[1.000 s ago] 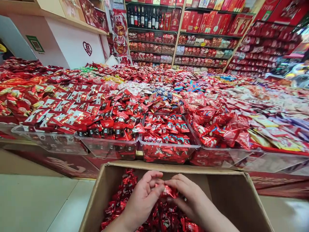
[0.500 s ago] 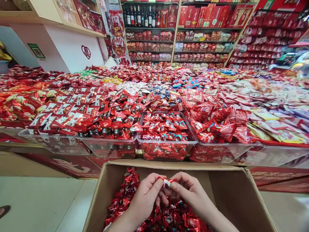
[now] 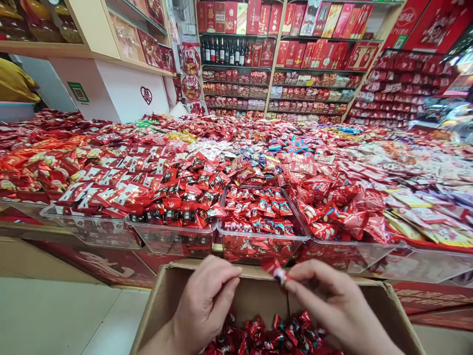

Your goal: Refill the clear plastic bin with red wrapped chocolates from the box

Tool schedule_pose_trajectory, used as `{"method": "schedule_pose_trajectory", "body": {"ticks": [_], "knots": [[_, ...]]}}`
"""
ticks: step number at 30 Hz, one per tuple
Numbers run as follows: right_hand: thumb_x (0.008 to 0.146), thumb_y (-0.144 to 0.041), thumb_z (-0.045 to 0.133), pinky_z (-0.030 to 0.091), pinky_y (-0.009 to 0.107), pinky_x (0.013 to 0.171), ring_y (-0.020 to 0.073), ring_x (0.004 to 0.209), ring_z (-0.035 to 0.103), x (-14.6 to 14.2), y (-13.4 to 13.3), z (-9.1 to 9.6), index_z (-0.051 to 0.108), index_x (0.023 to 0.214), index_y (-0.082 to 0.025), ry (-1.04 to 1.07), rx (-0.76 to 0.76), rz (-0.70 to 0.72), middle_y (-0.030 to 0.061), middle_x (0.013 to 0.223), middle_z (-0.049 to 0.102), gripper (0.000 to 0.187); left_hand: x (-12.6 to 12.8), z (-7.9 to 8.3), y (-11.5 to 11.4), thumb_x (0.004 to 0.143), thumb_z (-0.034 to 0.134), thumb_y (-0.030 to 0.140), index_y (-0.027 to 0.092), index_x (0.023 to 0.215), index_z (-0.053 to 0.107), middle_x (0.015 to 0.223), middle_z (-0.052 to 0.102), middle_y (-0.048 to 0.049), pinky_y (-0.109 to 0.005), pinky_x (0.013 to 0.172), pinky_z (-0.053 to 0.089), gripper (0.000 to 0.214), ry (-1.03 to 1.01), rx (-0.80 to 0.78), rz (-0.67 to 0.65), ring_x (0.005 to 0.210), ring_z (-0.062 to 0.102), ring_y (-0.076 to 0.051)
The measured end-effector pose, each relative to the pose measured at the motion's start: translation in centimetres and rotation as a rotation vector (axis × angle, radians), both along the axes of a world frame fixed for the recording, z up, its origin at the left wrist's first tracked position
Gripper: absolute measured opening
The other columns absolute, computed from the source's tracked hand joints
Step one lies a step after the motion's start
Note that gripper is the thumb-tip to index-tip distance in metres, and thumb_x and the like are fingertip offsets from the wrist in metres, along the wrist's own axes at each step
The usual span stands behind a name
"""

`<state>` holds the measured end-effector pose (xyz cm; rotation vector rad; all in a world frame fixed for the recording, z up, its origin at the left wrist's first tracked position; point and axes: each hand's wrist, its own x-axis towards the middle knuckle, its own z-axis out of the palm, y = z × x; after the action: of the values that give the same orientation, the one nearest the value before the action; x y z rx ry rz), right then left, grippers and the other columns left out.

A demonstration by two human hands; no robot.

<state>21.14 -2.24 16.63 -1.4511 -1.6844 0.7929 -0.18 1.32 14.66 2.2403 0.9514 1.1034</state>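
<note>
My right hand pinches a small red-wrapped candy at its fingertips, lifted above the far rim of an open cardboard box. My left hand hovers over the box's left half with fingers curled, and I see nothing held in it. Inside the box lie several red foil-wrapped candies. Straight ahead of the raised candy stands a clear plastic bin filled with similar red candies.
A wide display of clear bins heaped with red-wrapped sweets spreads across the counter. Shelves of red gift boxes and bottles line the back wall. A white counter with a heart sign stands at the left. Pale floor tiles lie lower left.
Both hands rose from inside the box to its far rim. They separated: the right hand kept the candy and the left let go. The view tilted up slightly.
</note>
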Motion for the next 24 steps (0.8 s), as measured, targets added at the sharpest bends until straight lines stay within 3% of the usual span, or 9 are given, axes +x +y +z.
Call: {"method": "schedule_pose_trajectory", "body": {"ticks": [2,4,7,11,18,24], "knots": [[0.069,-0.034,0.051,0.037,0.021,0.046,0.0114,0.052,0.049,0.5,2.2,2.0,0.055,0.068,-0.018,-0.077,0.045,-0.063,0.001,0.059,0.057,0.016,-0.4,1.6,1.4,0.071,0.048,0.011,0.023,0.102,0.05,0.097,0.057,-0.0035,-0.033,0.082,0.033,0.033,0.16,0.268,0.02,0.092,0.045,-0.018],[0.068,-0.034,0.049,0.034,0.02,0.043,0.0101,0.047,0.045,0.3,4.9,3.5,0.054,0.062,-0.018,-0.184,0.055,-0.077,-0.0005,0.052,0.054,0.018,-0.1,2.7,2.7,0.073,0.046,0.016,0.024,0.109,0.046,0.109,0.053,-0.0025,-0.036,0.085,0.028,0.037,0.365,0.383,0.052,0.1,0.04,-0.021],[0.065,-0.031,0.049,0.031,0.019,0.042,0.0085,0.044,0.042,-0.8,8.7,4.4,0.053,0.055,-0.016,-0.322,0.059,-0.058,-0.0018,0.048,0.051,0.018,0.7,3.7,4.1,0.076,0.04,0.027,0.024,0.112,0.042,0.113,0.052,-0.0014,-0.038,0.082,0.026,0.036,0.583,0.404,0.099,0.104,0.035,-0.025],[0.06,-0.025,0.049,0.028,0.019,0.041,0.0075,0.043,0.042,-2.7,11.8,3.6,0.052,0.048,-0.015,-0.477,-0.002,-0.022,-0.002,0.044,0.05,0.016,1.6,4.4,4.7,0.078,0.034,0.034,0.021,0.108,0.045,0.103,0.056,-0.0045,-0.038,0.076,0.027,0.034,0.707,0.365,0.16,0.102,0.037,-0.025],[0.059,-0.025,0.046,0.029,0.019,0.043,0.0101,0.049,0.048,-3.8,12.8,2.3,0.059,0.057,-0.015,-0.662,-0.086,-0.013,0.0028,0.055,0.059,0.016,1.9,5.2,5.2,0.076,0.035,0.043,0.017,0.077,0.054,0.081,0.058,-0.0068,-0.038,0.074,0.028,0.032,0.823,0.372,0.231,0.094,0.04,-0.025],[0.057,-0.025,0.05,0.032,0.021,0.045,0.0146,0.056,0.054,-3.6,12.5,4.2,0.063,0.068,-0.015,-0.87,-0.136,0.093,0.0066,0.065,0.063,0.02,2.4,5.5,5.6,0.075,0.031,0.049,0.014,0.069,0.057,0.083,0.055,-0.0092,-0.039,0.074,0.028,0.043,0.875,0.439,0.245,0.093,0.039,-0.025]]}}
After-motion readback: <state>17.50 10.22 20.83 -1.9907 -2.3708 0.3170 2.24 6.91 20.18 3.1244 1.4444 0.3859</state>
